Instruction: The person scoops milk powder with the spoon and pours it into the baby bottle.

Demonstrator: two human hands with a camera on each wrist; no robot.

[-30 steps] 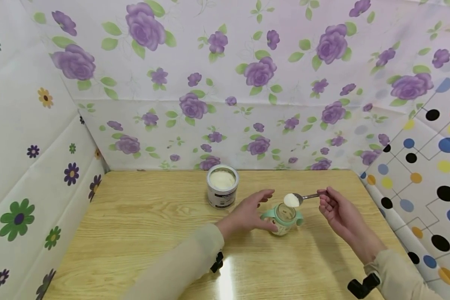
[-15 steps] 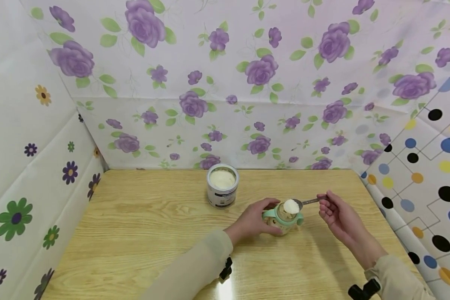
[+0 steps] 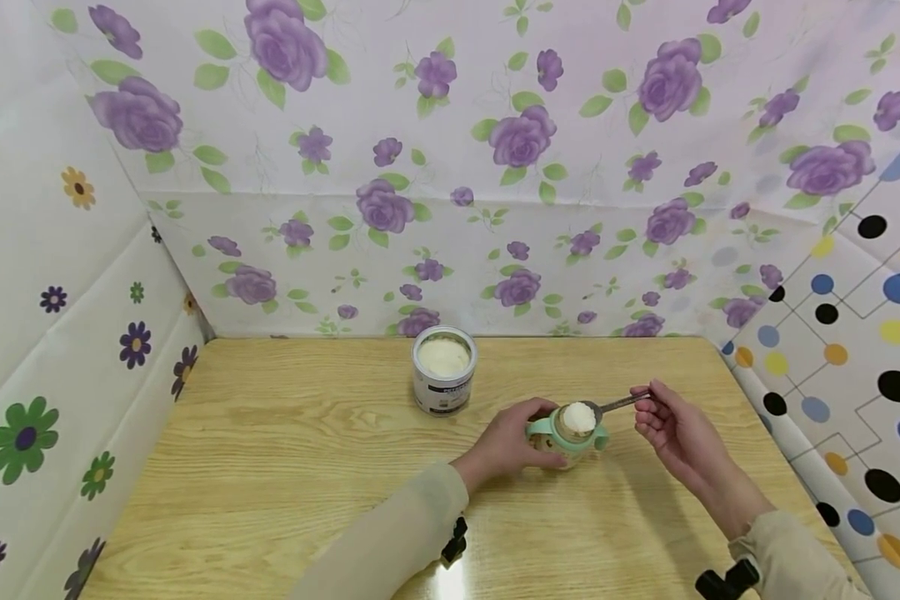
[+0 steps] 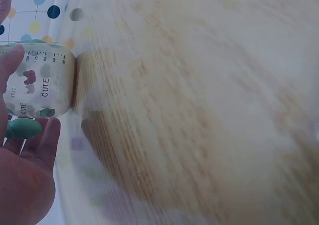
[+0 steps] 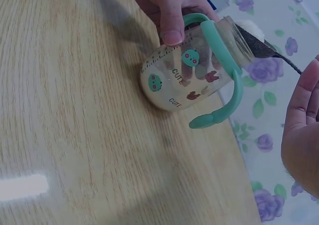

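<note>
On my feeds the word "CUTE" reads plainly, printed more than once on the clear baby bottle (image 5: 184,83). From the left wrist camera I also make out its measuring scale: 30, 60, 90, 120, 150. Green cartoon faces and small reddish-brown figures share the print. The bottle stands upright on the wood-grain table (image 3: 330,483), right of centre, with a mint-green handle (image 5: 232,98) on its near side in the right wrist view.

I see the left hand (image 3: 506,446) grasping the bottle, thumb on one side and fingers round the other, so part of the print is covered. The right hand (image 3: 671,433) pinches the end of a metal spoon (image 3: 621,403), its bowl heaped with white powder (image 3: 579,417) and placed at the bottle's mouth. That heap blocks much of my view into the opening, and I can't tell whether the spoon touches the rim.

Behind and to the left, near the table's back edge, an open can (image 3: 442,395) holds pale powder. Its dark label band carries light capitals, perhaps starting "PET", though they are too small for me to be sure.

Purple-rose cloth (image 3: 450,167) hangs behind; dotted cloth (image 3: 862,358) flanks the right.
</note>
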